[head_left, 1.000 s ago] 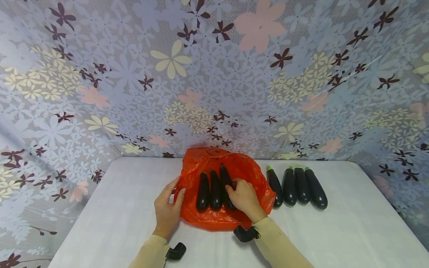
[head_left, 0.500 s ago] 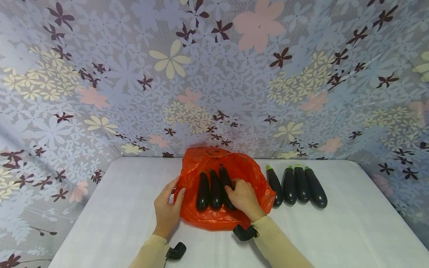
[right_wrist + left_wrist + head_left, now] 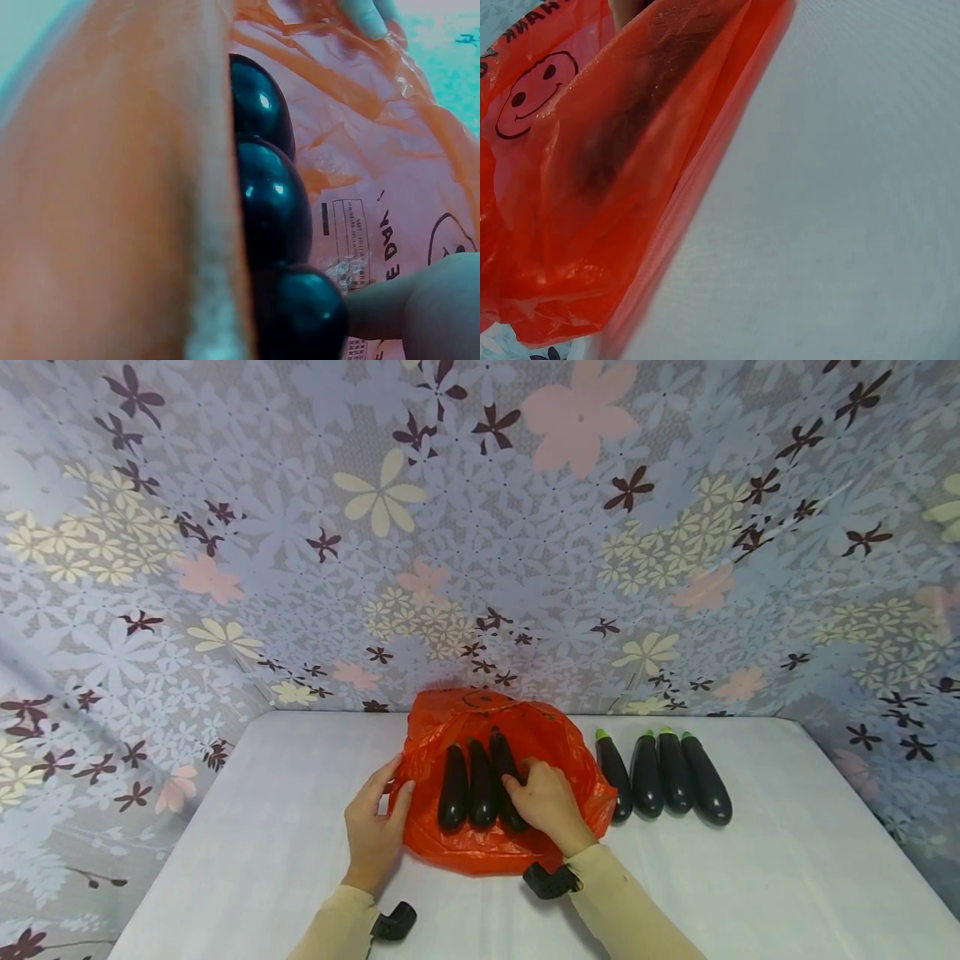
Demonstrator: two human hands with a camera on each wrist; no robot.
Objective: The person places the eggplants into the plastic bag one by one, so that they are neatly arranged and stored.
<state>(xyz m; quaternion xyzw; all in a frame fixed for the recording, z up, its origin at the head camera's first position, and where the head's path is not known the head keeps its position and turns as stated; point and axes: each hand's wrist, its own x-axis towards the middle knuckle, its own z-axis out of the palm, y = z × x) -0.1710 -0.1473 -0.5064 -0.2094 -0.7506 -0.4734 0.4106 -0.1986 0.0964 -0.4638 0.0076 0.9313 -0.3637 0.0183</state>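
A red plastic bag (image 3: 480,860) lies on the table with its mouth spread toward me. Inside are three dark eggplants side by side: a left eggplant (image 3: 453,793), a middle eggplant (image 3: 482,785) and a right eggplant (image 3: 504,756). My right hand (image 3: 547,797) reaches into the bag and grips the right eggplant, thumb across its top; the other fingers are mostly hidden. At the bag's left edge, my left hand (image 3: 375,831) holds the plastic between thumb and fingers. The right wrist view shows rounded eggplant ends (image 3: 274,202) beyond the bag's near edge.
Several more eggplants (image 3: 677,777) with green stem ends lie in a row to the right of the bag, the nearest touching or very close to it. The white table (image 3: 810,860) meets a flower-patterned cloth wall (image 3: 480,568) at the back.
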